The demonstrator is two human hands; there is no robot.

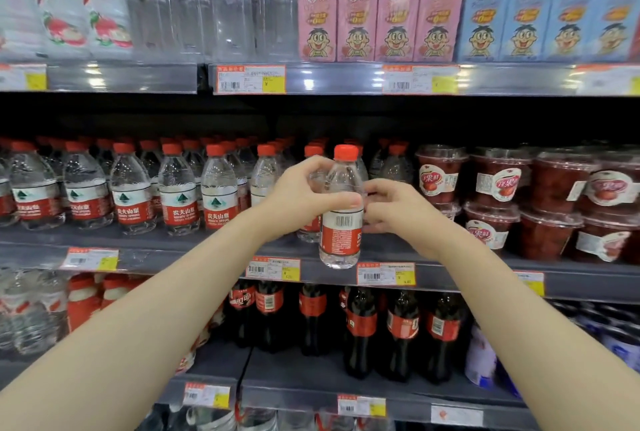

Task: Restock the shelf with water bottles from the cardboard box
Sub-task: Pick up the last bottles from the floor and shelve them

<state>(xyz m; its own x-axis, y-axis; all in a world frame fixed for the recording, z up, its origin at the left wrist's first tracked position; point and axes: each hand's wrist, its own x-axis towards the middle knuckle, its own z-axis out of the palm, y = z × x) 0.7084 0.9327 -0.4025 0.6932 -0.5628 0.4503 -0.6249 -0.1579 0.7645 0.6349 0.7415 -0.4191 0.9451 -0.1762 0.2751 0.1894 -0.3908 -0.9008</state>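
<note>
A clear water bottle with a red cap and red-and-white label stands upright at the front edge of the middle shelf. My left hand wraps around its upper body, thumb across the front. My right hand touches the bottle's right side, fingers behind it. A row of matching red-capped water bottles fills the shelf to the left, and more stand behind the held one. The cardboard box is out of view.
Red fruit cups are stacked right of the water bottles. Dark cola bottles stand on the shelf below. The shelf above holds soda water bottles and pink and blue drink cartons. Price tags line the shelf edges.
</note>
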